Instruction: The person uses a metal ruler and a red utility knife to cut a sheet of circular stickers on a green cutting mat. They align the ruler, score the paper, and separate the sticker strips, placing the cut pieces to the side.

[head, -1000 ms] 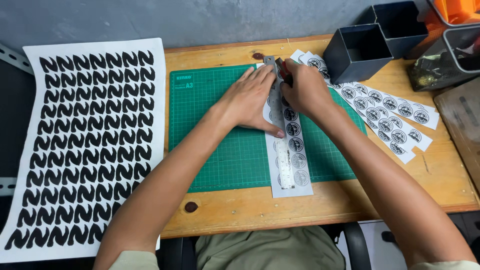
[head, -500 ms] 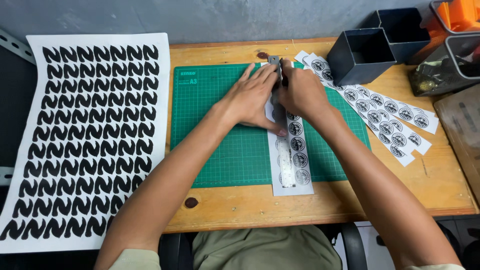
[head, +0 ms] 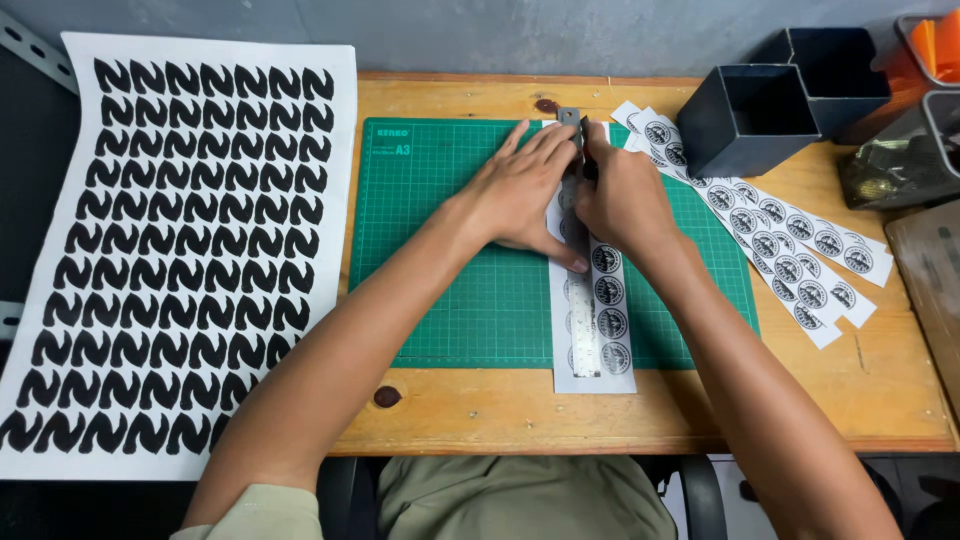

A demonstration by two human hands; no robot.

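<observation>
The left hand (head: 520, 195) presses flat, fingers spread, on a ruler (head: 580, 300) over the sticker strip (head: 607, 310) on the mat (head: 450, 250), while the right hand (head: 622, 195), just beside, clenches a barely visible knife at the ruler's far end, so the cutting step seems underway, needing a steady pull along the edge.

Craft or print workshop: wooden surface (head: 700, 400) with green cutting mat (head: 450, 260), cut sticker strips (head: 790, 250), large printed sheet of black shapes (head: 170, 250), dark storage bins (head: 770, 100), bare grey wall (head: 500, 30).

Both forearms are bare; a pale olive short sleeve (head: 262, 503) shows at the left arm, with matching olive clothing (head: 520, 498) below.
</observation>
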